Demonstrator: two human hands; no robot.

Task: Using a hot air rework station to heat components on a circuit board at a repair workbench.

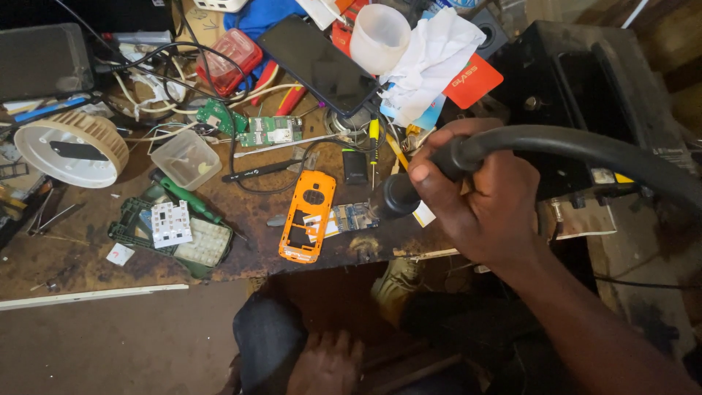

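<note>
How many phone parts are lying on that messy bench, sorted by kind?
Orange phone shell: 1
Green circuit boards: 2
Small board beside the shell: 1
White keypad piece: 1
Dark smartphone: 1
Total: 6
The right hand holds a black hose handle nearby; the left hand rests on a knee.

— What sort of place is this?
— A small phone-repair workshop. Left of the right hand (482,197), the worn desk (73,263) is littered with an orange phone shell (307,216), bare circuit boards (270,132), a green screwdriver (186,196) and tangled wires (157,80).
— And in the hand?
— A black hot-air tool (409,190) on a thick hose.
</note>
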